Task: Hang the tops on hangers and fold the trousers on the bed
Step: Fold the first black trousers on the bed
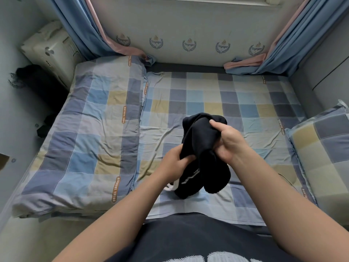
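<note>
Above the near middle of the bed, a black garment hangs bunched between both hands, clear of the checked sheet as far as can be seen. Left hand grips the near left side of the bundle, fingers curled into the cloth. Right hand is clamped on the far right side, thumb on top, fingers wrapped under. Both grips sit close together, so the cloth is gathered rather than spread. The judged purpose is to find an edge or waistband before laying it out. A white cord dangles from the near left end. This suggests a drawstring, so the item is probably trousers, though that is not confirmed. Open sheet lies directly below and to the far side, giving flat room for folding. A folded quilt occupies the left part of the bed and a pillow the right edge, both well apart from the garment. No hanger is visible.
</note>
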A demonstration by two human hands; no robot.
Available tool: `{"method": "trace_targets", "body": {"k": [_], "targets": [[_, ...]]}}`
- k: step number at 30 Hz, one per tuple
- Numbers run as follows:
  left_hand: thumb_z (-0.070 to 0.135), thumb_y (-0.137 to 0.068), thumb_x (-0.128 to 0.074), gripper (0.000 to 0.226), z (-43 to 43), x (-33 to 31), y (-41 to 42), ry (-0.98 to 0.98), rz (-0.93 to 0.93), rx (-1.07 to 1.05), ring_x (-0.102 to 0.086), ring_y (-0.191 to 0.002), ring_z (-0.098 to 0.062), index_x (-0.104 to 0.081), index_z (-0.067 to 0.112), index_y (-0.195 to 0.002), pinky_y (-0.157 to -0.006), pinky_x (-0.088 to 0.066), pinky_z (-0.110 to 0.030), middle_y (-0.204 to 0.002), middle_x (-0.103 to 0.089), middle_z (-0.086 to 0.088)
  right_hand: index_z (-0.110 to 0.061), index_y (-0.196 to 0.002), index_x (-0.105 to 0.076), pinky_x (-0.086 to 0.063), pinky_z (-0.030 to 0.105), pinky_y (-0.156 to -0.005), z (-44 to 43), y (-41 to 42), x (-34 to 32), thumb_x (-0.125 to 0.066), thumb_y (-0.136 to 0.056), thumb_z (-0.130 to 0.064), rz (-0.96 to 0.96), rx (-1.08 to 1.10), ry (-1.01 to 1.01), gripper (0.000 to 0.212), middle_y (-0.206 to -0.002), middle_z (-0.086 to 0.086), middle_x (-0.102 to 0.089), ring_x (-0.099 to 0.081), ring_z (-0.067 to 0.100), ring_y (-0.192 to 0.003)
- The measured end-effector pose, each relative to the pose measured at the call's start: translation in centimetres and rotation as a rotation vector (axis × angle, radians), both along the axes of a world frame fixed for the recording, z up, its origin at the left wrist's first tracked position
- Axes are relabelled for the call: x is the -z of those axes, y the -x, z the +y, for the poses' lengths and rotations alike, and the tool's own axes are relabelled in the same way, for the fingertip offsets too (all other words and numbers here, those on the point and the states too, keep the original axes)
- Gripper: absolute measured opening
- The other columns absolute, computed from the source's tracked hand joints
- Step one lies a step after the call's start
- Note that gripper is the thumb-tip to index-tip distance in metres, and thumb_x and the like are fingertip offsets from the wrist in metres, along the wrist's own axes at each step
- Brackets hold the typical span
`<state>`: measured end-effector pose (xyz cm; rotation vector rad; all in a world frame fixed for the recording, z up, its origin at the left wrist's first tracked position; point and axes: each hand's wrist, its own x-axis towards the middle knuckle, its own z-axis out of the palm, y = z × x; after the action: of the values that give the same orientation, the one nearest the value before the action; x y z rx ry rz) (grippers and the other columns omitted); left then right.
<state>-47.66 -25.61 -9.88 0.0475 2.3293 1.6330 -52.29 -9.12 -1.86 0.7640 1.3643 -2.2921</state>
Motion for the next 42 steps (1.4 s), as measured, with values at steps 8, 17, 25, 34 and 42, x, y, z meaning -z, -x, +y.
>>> {"method": "trace_targets", "body": {"k": [8,17,25,34,42], "targets": [[0.02,-0.104,-0.056,0.019,-1.1,-1.2,1.1,-0.31,-0.162,-0.322,-0.073,-0.1,-0.026,-0.073,0.011,-0.104,-0.091,-0.056,-0.045,-0.105,-0.077,-0.013,-0.016,-0.135,-0.053,-0.054,0.038,-0.095,2.1,-2.7,4.1,-0.077,-0.082,-0.028,0.333,-0.422,-0.24,0.06,-0.125,0.009,-0.069,-0.067,0.024,-0.116],[0.055,-0.074,-0.083,0.07,-2.9,-1.1,1.1,-0.087,-0.247,-0.161,-0.064,-0.114,-0.013,-0.052,0.021,-0.127,-0.09,-0.05,-0.026,-0.125,-0.065,0.0,-0.02,-0.095,-0.068,-0.057,0.033,-0.075,2.5,-0.7,2.8,-0.055,-0.093,-0.007,0.354,-0.259,-0.684,0.018,-0.092,0.004,-0.073,-0.069,0.02,-0.087],[0.035,-0.079,-0.068,0.061,0.9,-2.7,1.2,0.06,0.256,-0.001,-0.063,-0.109,-0.014,-0.047,0.034,-0.136,-0.093,-0.053,-0.046,-0.117,-0.067,0.006,-0.023,-0.113,-0.064,-0.053,0.031,-0.082,0.4,1.3,-3.6,-0.056,-0.081,-0.003,0.635,-0.855,-1.03,0.038,-0.1,-0.002,-0.069,-0.064,0.017,-0.093],[0.009,-0.064,-0.036,0.044,0.7,-4.5,2.8,-0.129,0.136,-0.44,-0.06,-0.067,-0.007,-0.065,0.03,-0.089,-0.06,-0.049,-0.028,-0.079,-0.068,0.006,-0.021,-0.103,-0.067,-0.052,0.04,-0.081,3.5,0.7,4.9,-0.056,-0.082,-0.001,0.563,-0.661,-1.419,0.031,-0.101,0.002,-0.069,-0.061,0.028,-0.095],[0.003,-0.083,-0.038,0.026,-4.3,-3.7,3.4,0.003,-0.009,-0.676,-0.056,-0.078,-0.021,-0.058,0.018,-0.091,-0.064,-0.044,-0.033,-0.085,-0.06,-0.002,-0.018,-0.075,-0.06,-0.037,0.032,-0.064,8.0,-0.6,10.4,-0.049,-0.081,0.007,0.19,-0.512,-1.278,0.028,-0.081,0.012,-0.067,-0.063,0.034,-0.084]]}}
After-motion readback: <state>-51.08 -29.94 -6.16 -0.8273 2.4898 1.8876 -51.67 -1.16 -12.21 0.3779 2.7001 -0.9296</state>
